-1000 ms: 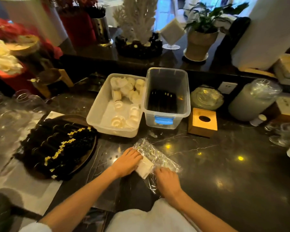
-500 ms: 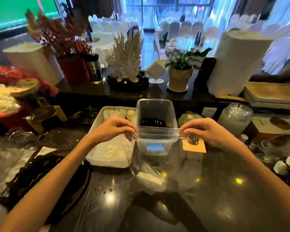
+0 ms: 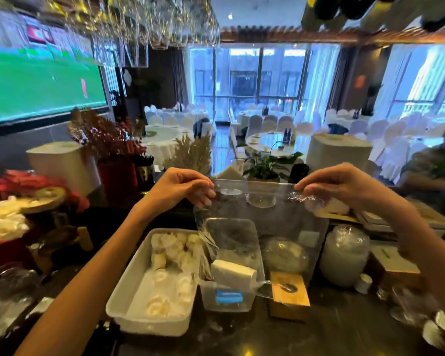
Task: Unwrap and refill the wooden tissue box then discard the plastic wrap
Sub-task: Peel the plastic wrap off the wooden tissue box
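Observation:
A clear plastic wrap bag [image 3: 288, 222] hangs stretched between both hands, held up in front of me. My left hand [image 3: 183, 187] pinches its top left corner and my right hand [image 3: 337, 183] pinches the top right corner. A white tissue pack [image 3: 233, 273] lies tilted at the bottom of the bag. Below and to the right, the wooden tissue box [image 3: 289, 295] with an oval hole in its top stands on the dark counter.
A white tray of rolled towels [image 3: 129, 299] and a clear bin with a blue label [image 3: 226, 301] stand behind the bag. A wrapped white jar [image 3: 344, 255] is at right, glasses at the far right, flowers and a dark tray at left. A person sits at far right.
Both hands lifted the wrap off the counter and raised it higher, spreading its top edge. The tissue pack slid to the bag's bottom. The camera tilted upward.

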`<state>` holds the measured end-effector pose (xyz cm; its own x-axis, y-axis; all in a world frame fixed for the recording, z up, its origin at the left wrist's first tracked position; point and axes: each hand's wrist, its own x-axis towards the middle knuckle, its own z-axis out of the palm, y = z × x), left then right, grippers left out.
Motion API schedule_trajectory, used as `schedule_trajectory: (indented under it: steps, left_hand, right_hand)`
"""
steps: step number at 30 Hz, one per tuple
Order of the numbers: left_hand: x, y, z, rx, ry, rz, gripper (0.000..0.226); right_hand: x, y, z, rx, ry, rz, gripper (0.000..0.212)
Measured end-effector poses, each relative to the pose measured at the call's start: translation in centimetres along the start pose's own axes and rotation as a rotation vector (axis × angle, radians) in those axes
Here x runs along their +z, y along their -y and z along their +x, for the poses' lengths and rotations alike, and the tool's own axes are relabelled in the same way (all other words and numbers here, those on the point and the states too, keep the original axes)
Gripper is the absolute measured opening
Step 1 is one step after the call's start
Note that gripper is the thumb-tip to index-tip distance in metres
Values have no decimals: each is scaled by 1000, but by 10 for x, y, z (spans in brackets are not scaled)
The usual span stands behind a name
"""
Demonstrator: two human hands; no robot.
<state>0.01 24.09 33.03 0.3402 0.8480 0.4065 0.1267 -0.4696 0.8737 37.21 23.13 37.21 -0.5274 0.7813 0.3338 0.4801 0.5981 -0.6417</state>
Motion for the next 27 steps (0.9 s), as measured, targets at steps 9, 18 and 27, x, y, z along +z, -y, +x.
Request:
schedule_trajectory:
  steps: [9,18,27]
  left_hand:
    - [38,-43,39,136,-11,148,20]
    - [11,-10,14,-26,4,-360,29]
    - [19,-20,22,39,-113,-373,30]
  right_hand:
    - [20,36,66,-7,63,-165,45]
    - [27,66,125,-142,123,-30,25]
    - [26,74,120,-170,-142,-224,20]
